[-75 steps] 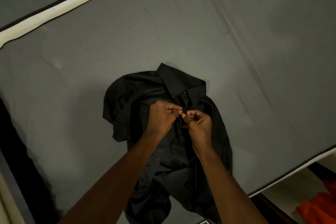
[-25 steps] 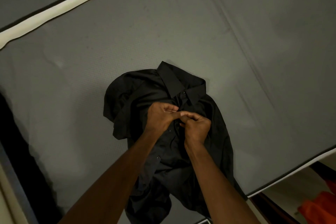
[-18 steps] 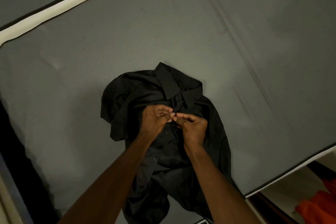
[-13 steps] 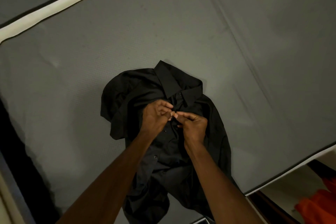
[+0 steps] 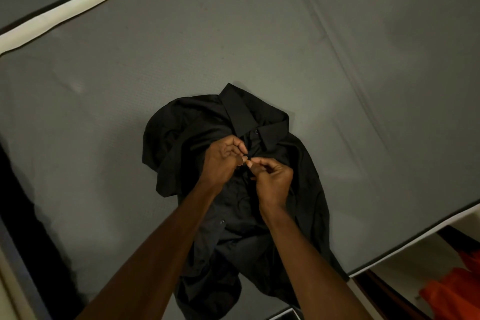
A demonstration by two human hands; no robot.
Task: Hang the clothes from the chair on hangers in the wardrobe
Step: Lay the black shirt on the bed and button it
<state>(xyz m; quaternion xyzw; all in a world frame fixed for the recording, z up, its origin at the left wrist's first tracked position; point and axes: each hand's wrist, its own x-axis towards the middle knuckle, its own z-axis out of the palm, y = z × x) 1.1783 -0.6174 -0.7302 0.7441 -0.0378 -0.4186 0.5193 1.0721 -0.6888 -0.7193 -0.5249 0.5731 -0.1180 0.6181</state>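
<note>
A black button-up shirt (image 5: 181,138) lies crumpled on a grey mattress (image 5: 337,60), collar pointing away from me. My left hand (image 5: 220,161) and my right hand (image 5: 272,182) meet over the shirt's front placket just below the collar. Both pinch the placket fabric with thumb and fingertips, the other fingers curled. A button shows at the collar and another lower down the front. No hanger is in view.
The mattress has a cream border strip (image 5: 78,5) at the upper left and an edge at the lower right. Beyond that edge lies an orange garment (image 5: 457,293). A dark gap (image 5: 23,215) runs along the left side.
Both hands have crept a little up the placket toward the collar, pinching and working the fabric between them. The shirt has barely shifted.
</note>
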